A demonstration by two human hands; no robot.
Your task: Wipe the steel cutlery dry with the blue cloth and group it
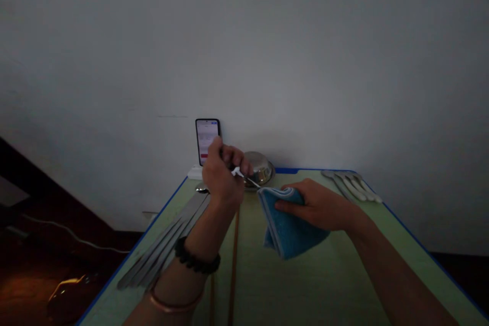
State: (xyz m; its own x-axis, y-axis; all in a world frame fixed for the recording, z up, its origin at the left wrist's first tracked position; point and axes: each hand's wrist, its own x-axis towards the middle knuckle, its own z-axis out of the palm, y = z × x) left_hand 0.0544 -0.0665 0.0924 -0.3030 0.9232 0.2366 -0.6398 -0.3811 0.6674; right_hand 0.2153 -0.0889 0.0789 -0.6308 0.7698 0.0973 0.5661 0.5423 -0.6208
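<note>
My left hand (225,175) is closed around the white end of a thin piece of cutlery (250,180). Its slim metal shank runs right to the edge of a folded blue cloth (292,226), and the far end is hidden there, so its exact kind does not show. Fingers and thumb of my right hand (311,204) grip the cloth over the table. Just behind my left hand stands a shiny metal bowl (262,165), partly covered by the fingers. A spoon's bowl (202,188) shows left of that wrist.
Several flat grey metal strips (164,247) lie fanned along the table's left side. Two brown sticks (234,265) lie near the middle. White-handled cutlery (353,186) sits at the back right. A phone (207,137) leans on the wall behind the blue-edged table (313,285).
</note>
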